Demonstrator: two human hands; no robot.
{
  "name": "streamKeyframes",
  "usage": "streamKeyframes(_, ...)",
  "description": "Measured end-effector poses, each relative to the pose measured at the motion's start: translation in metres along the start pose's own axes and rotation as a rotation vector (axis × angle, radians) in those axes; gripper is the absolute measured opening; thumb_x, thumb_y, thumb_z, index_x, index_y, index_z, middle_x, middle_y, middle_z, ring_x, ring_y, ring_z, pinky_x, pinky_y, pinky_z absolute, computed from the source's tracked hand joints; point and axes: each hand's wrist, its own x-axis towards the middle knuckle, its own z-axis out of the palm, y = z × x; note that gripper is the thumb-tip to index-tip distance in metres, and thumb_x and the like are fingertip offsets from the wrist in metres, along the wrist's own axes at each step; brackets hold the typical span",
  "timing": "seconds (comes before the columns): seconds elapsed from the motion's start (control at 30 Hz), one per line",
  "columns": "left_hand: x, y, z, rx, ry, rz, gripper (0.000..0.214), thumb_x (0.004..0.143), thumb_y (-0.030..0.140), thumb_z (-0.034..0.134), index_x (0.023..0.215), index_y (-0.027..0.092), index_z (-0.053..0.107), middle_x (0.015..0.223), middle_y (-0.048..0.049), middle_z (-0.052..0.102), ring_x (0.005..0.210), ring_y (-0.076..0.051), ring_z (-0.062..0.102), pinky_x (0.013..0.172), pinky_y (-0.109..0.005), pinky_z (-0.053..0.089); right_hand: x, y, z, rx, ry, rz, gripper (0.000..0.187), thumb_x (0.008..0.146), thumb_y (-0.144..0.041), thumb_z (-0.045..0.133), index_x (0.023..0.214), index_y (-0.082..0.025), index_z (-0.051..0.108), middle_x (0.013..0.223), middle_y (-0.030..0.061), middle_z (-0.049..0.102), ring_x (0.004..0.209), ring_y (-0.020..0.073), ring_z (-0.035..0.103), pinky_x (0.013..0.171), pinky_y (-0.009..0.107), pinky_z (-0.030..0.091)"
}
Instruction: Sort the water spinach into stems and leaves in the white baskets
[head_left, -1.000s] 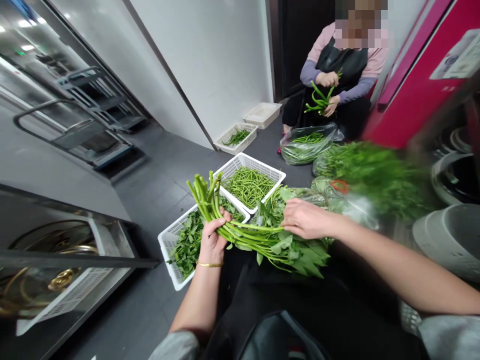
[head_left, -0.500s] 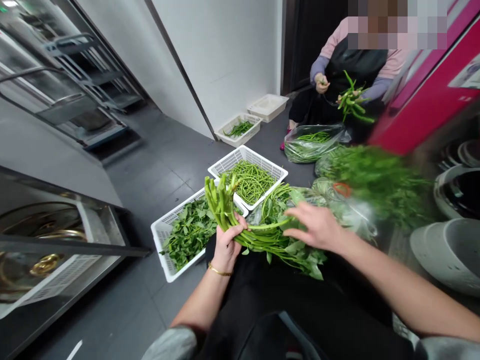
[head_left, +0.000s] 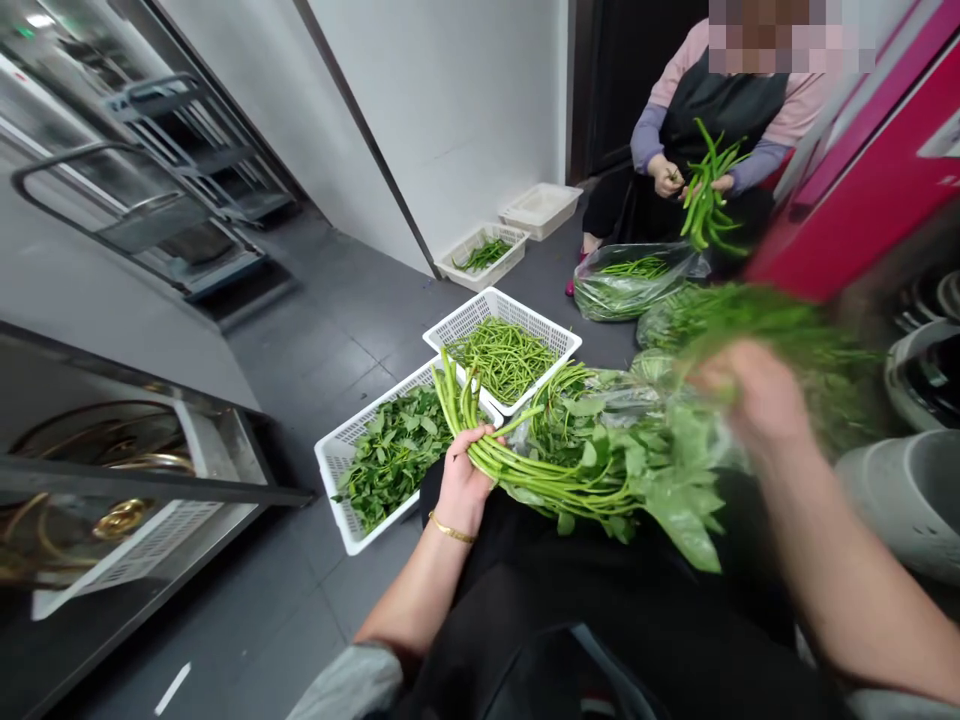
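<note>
The left hand (head_left: 469, 465) is closed around the bunch (head_left: 555, 480), its fingers wrapped over the stems near their cut ends; the palm side of the grip is hidden. The right hand (head_left: 750, 390) is smeared by motion over the leaves to the right, so I cannot tell how far its fingers are open or whether the pale green blur at their tips is something held. The bunch crosses above the dark apron (head_left: 600, 620): thick, bright green stems stand up past the left thumb, thinner ones sweep rightward, and broad, soft leaves droop at the far end, where they merge with the greens behind and their outline is hard to follow. A gold bracelet (head_left: 451, 528) circles the left wrist. Just beyond that hand, a basket (head_left: 337, 470) of dark leaves is partly covered by the stems, and the bean basket (head_left: 555, 330) touches it. Farther out lie a clear bag (head_left: 600, 290), blurred herbs (head_left: 802, 320) and a bucket (head_left: 892, 500) cut off at the right edge. A co-worker (head_left: 720, 110), head obscured by blocks, holds long green pods (head_left: 709, 200).
</note>
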Motion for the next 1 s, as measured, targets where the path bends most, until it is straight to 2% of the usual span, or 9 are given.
streamKeyframes(0.13, 0.001, 0.003, -0.001, -0.088, -0.008, -0.031, 0.01, 0.057, 0.015, 0.063, 0.063, 0.015, 0.055, 0.056, 0.0031, 0.059, 0.05, -0.012, 0.06, 0.05, -0.023, 0.05, -0.015, -0.047, -0.003, -0.432, -0.035, -0.312, 0.022, 0.075, -0.038, 0.064, 0.066, -0.021, 0.052, 0.06, -0.0015, 0.05, 0.052, 0.0111, 0.042, 0.048, 0.024, 0.034)
streamKeyframes(0.23, -0.002, 0.001, 0.003, -0.082, -0.014, 0.018, 0.012, 0.057, 0.014, 0.066, 0.065, 0.015, 0.057, 0.058, 0.0036, 0.062, 0.051, -0.011, 0.061, 0.054, -0.023, 0.051, -0.034, -0.061, 0.017, -0.71, -0.315, -0.532, 0.016, 0.083, -0.035, 0.057, 0.081, -0.02, 0.062, 0.072, 0.0036, 0.06, 0.06, 0.0148, 0.051, 0.054, 0.027, 0.039)
streamKeyframes(0.33, -0.005, -0.001, 0.008, -0.057, -0.026, 0.066, 0.013, 0.057, 0.013, 0.068, 0.068, 0.015, 0.061, 0.06, 0.003, 0.064, 0.052, -0.01, 0.061, 0.056, -0.023, 0.051, -0.051, -0.046, 0.051, -0.829, -0.662, -0.646, 0.029, 0.092, -0.03, 0.042, 0.106, -0.019, 0.066, 0.087, 0.0086, 0.064, 0.069, 0.0169, 0.057, 0.059, 0.028, 0.042)
streamKeyframes(0.47, -0.007, -0.005, 0.01, -0.014, -0.034, 0.068, 0.014, 0.057, 0.015, 0.071, 0.069, 0.012, 0.066, 0.062, 0.0, 0.066, 0.055, -0.012, 0.061, 0.057, -0.023, 0.051, -0.055, 0.002, 0.1, -0.959, -1.004, -0.457, 0.026, 0.087, -0.034, 0.053, 0.1, -0.018, 0.069, 0.085, 0.008, 0.068, 0.071, 0.0179, 0.06, 0.059, 0.026, 0.04)
streamKeyframes(0.57, -0.01, -0.005, 0.004, 0.052, -0.069, 0.045, 0.015, 0.055, 0.017, 0.074, 0.067, 0.011, 0.068, 0.057, -0.0003, 0.063, 0.051, -0.011, 0.058, 0.052, -0.022, 0.048, -0.045, 0.021, 0.113, -0.846, -1.155, -0.368, 0.021, 0.085, -0.033, 0.057, 0.091, -0.019, 0.071, 0.081, 0.0033, 0.069, 0.069, 0.0147, 0.059, 0.06, 0.023, 0.037)
streamKeyframes(0.77, -0.011, 0.001, -0.004, 0.148, -0.18, 0.047, 0.021, 0.055, 0.016, 0.077, 0.072, 0.011, 0.066, 0.061, -0.0006, 0.063, 0.045, -0.006, 0.049, 0.045, -0.02, 0.042, -0.041, -0.008, 0.099, -1.008, -1.05, -0.647, 0.029, 0.09, -0.029, 0.044, 0.092, -0.016, 0.07, 0.083, 0.008, 0.065, 0.063, 0.0135, 0.053, 0.054, 0.024, 0.028)
streamKeyframes(0.83, -0.01, 0.005, -0.002, 0.153, -0.191, 0.03, 0.023, 0.055, 0.016, 0.077, 0.074, 0.012, 0.066, 0.06, -0.0001, 0.062, 0.044, -0.006, 0.048, 0.044, -0.019, 0.042, -0.036, -0.011, 0.096, -0.97, -1.143, -0.565, 0.029, 0.089, -0.03, 0.045, 0.086, -0.015, 0.069, 0.077, 0.006, 0.063, 0.061, 0.0123, 0.051, 0.054, 0.023, 0.029)
streamKeyframes(0.9, -0.01, 0.011, 0.001, 0.19, -0.167, 0.076, 0.022, 0.055, 0.016, 0.077, 0.073, 0.013, 0.065, 0.061, -0.0005, 0.063, 0.044, -0.006, 0.048, 0.044, -0.019, 0.042, -0.025, -0.01, 0.092, -0.891, -1.322, -0.374, 0.025, 0.086, -0.031, 0.049, 0.078, -0.015, 0.067, 0.066, 0.0013, 0.059, 0.055, 0.01, 0.048, 0.052, 0.021, 0.03)
streamKeyframes(1.0, -0.013, 0.02, 0.003, 0.315, -0.076, 0.296, 0.019, 0.055, 0.016, 0.078, 0.069, 0.013, 0.064, 0.062, -0.0009, 0.065, 0.046, -0.008, 0.052, 0.046, -0.019, 0.043, -0.01, -0.014, 0.084, -0.942, -1.472, -0.2, 0.016, 0.077, -0.029, 0.059, 0.07, -0.016, 0.065, 0.055, -0.0024, 0.053, 0.047, 0.0083, 0.041, 0.047, 0.021, 0.029)
